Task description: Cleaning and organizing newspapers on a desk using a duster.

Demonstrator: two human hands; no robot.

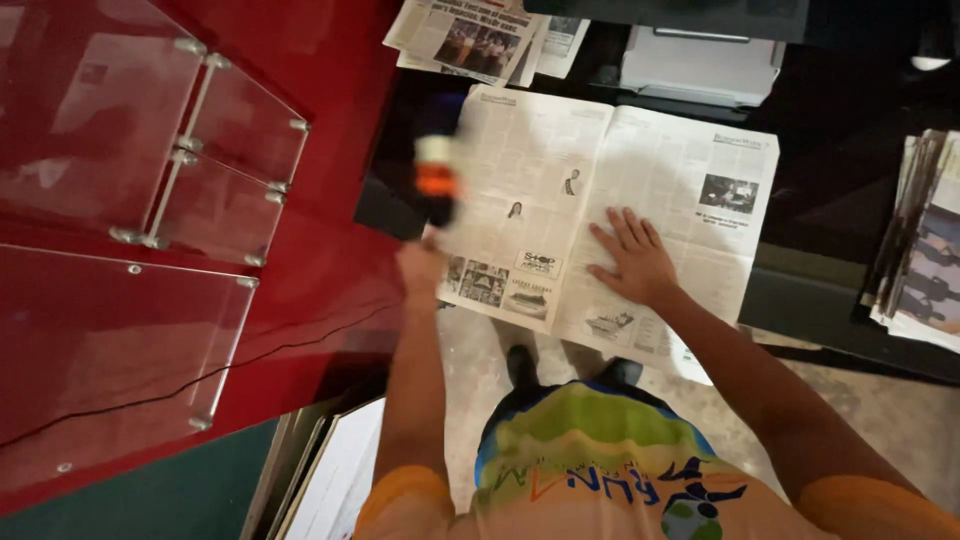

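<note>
An open newspaper lies spread across a dark table. My right hand rests flat on its right page, fingers spread, holding nothing. My left hand is raised at the paper's left edge and grips a blurred bottle with a pale cap, an orange band and a dark body. The bottle stands upright above the hand, over the gap between the red counter and the paper.
A red counter with clear acrylic panels fills the left. More newspapers lie at the top, a white box behind them, and a stack of papers at the right edge. My feet stand on the tan floor.
</note>
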